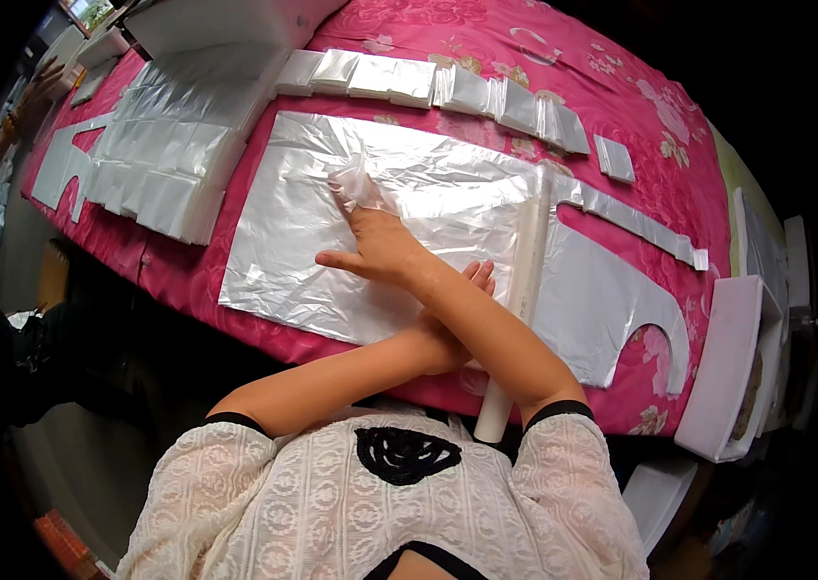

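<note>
My forearms cross over a shiny, wrinkled sheet of thin white plastic (pixel 283 232). My right hand (pixel 380 242) reaches to the sheet's left half with its thumb stretched aside. Crumpled translucent film (pixel 360 184) partly covers its other fingers, which look flat rather than closed. Under the right forearm is my left hand (pixel 445 346), partly hidden, its visible fingers stretched out near a pale tube (pixel 528 251). That tube lies across the sheet's right end and sticks out past the table's near edge. Flat plastic with a curved cutout, like an apron top (pixel 592 300), extends right of it.
A pink flowered cloth (pixel 621 87) covers the table. Small folded plastic packets (pixel 409 82) line the far side; a thick pile of folded plastic (pixel 157 164) sits at left. A white bin (pixel 723 367) stands at right. Another person's hand (pixel 40 87) shows far left.
</note>
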### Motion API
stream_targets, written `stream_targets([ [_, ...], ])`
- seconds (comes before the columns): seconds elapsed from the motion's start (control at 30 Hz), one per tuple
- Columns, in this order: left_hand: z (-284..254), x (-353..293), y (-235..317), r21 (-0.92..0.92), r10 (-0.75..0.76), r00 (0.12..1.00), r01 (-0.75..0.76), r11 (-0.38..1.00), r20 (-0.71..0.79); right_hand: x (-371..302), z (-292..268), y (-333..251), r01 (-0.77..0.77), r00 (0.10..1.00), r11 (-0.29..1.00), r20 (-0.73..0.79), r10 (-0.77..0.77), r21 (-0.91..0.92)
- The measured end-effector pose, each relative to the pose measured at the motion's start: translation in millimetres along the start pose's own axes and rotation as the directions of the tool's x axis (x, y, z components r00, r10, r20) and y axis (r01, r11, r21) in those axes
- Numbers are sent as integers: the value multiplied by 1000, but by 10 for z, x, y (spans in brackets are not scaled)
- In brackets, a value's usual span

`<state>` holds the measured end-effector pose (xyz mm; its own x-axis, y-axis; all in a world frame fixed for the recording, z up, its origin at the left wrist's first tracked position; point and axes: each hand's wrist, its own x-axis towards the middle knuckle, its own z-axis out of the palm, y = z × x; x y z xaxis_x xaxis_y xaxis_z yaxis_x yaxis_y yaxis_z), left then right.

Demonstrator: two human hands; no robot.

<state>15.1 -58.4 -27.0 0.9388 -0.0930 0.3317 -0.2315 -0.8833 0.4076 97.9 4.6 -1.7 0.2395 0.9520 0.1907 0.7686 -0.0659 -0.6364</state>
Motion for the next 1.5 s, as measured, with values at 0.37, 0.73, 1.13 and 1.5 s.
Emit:
stream_targets([
  [0.37, -864, -198, -855, -696, -608, 714, 238, 677, -348, -215, -369, 53, -17, 994, 895, 102, -32, 446],
  [0.73, -908, -91, -933, -930, -758, 652, 296, 218, 30, -368, -592, 144, -10, 998, 999, 56, 8, 32],
  [1.13, -966, -203, -1022, -447, -616, 768, 495, 745, -175, -2203, -2365, 2041, -254, 378, 815, -722, 579, 521],
  [1.5, -1207, -464, -1141, -464, -667, 700, 516, 720, -257, -3225, -2994, 1356, 466, 114, 425, -529, 841, 776],
])
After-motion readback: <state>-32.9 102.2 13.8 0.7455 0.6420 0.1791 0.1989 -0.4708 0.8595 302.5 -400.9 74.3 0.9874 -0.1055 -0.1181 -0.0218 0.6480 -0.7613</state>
